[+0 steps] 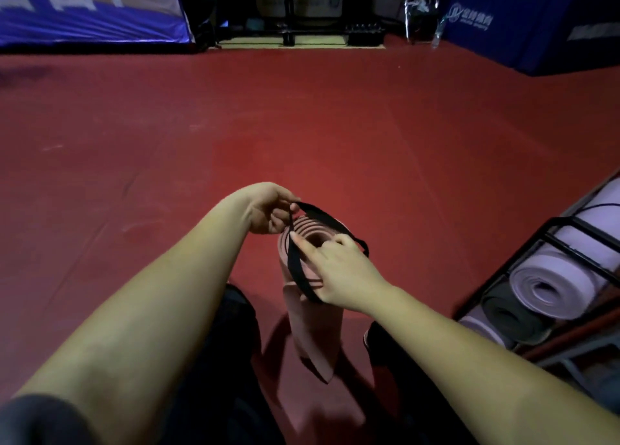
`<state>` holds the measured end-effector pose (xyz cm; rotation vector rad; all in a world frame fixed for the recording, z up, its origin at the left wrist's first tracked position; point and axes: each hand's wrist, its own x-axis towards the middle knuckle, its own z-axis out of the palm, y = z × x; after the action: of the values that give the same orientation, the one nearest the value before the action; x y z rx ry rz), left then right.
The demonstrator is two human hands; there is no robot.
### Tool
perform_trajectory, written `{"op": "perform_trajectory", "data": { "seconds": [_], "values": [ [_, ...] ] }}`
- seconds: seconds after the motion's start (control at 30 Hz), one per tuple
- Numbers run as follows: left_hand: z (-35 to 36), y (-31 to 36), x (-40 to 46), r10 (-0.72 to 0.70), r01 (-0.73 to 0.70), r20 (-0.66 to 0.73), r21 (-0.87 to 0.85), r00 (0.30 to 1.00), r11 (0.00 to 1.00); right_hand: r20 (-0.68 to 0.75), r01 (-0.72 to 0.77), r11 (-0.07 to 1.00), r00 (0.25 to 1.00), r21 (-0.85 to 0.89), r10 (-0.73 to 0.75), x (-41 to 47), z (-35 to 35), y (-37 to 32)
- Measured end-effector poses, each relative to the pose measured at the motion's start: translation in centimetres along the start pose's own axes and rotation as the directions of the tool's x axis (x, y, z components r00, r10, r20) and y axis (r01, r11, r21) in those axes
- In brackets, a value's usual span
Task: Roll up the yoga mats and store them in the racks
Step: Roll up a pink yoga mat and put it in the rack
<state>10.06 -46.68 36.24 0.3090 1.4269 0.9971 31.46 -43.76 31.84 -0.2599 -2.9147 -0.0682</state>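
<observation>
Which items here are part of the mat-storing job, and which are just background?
Job:
- pink rolled mat
- black strap
- left hand, pinching the strap
- right hand, holding the strap
- rack with stored mats

Background:
- blue banners
- dark equipment at the far wall

**Pink mat rolled and upright; rack at right holds rolled mats**

A pink yoga mat [310, 313] is rolled into a tight cylinder and stands on end on the red floor, leaning slightly, its spiral top end facing the camera. The outer flap at its lower end hangs a little loose. A black strap [298, 270] is looped over and around the top end of the roll. At the right edge, a black metal rack [567, 253] holds rolled mats lying on their sides: a pale lilac mat [550, 285] with its spiral end showing, a dark grey mat [510, 315] just below it, and further pale rolls above and below.
</observation>
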Motion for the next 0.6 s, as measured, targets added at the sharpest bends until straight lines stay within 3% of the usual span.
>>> {"op": "perform_trajectory", "data": {
  "seconds": [0.1, 0.17, 0.27, 0.37, 0.47, 0.53, 0.6],
  "values": [
    [-0.9, 0.6, 1.8, -0.049, 0.053, -0.115, 0.029, 0.992, 0.998, 0.026, 0.003, 1.0, 1.0, 0.011, -0.004, -0.5, 0.5, 0.2],
    [-2.3, -0.5, 2.7, -0.062, 0.054, -0.128, -0.068, 0.99, 0.996, 0.014, 0.001, 1.0, 1.0, 0.015, -0.001, -0.9, 0.6, 0.7],
    [-3.5, -3.8, 3.8, -0.059, 0.044, -0.04, -0.297, 0.997, 0.954, 0.063, -0.054, 0.996, 0.997, 0.066, 0.05, -0.9, 0.3, 1.4],
    [-3.4, -6.9, 3.4, -0.022, 0.053, 0.086, -0.375, 0.996, 0.926, 0.057, -0.101, 0.991, 0.994, 0.085, 0.096, -0.6, 0.2, 1.8],
    [-4.1, -8.7, 1.7, -0.023, 0.066, 0.168, -0.253, 0.986, 0.965, 0.046, -0.138, 0.989, 0.99, 0.054, 0.135, -0.8, 0.2, 3.2],
    [-4.7, -10.0, 0.2, -0.041, 0.048, 0.096, -0.074, 0.995, 0.996, 0.087, -0.159, 0.985, 0.985, 0.074, 0.152, -0.9, 0.1, 3.9],
    [-4.1, -11.4, 0.0, 0.045, -0.037, -0.058, 0.145, 0.997, 0.989, 0.093, -0.157, 0.984, 0.984, 0.08, 0.149, -1.0, 0.1, 3.8]
  ]
}}
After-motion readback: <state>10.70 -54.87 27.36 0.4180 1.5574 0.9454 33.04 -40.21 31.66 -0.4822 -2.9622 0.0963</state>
